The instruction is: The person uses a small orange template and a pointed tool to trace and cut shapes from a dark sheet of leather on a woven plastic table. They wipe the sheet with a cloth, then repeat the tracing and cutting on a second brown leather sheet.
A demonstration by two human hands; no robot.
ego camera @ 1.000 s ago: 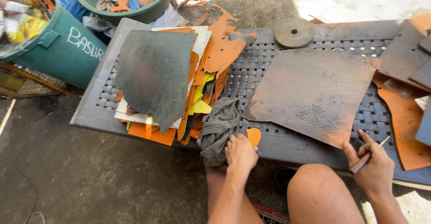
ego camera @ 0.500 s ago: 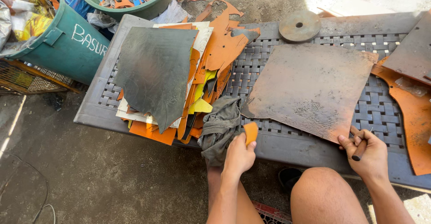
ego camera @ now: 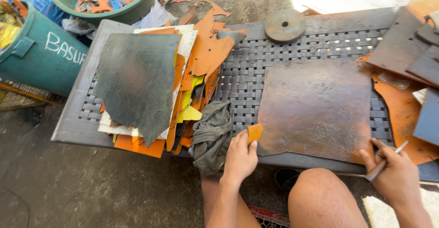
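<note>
at the tabletop (ego camera: 292, 49) edge, left hand (ego camera: 240, 157) grip pinches an orange scrap (ego camera: 254, 132) beside a grey rag (ego camera: 210, 136); right hand (ego camera: 397, 177) grip clenches a thin tool (ego camera: 384, 160) near the brown sheet (ego camera: 315, 109).

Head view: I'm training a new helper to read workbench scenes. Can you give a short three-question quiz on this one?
1. True or false: the left hand holds a small orange piece.
2. What does the right hand grip? A) thin tool B) grey rag C) round metal disc
3. What lies flat between the two hands?

Key:
1. True
2. A
3. A large rusty-brown sheet on the woven table
</note>
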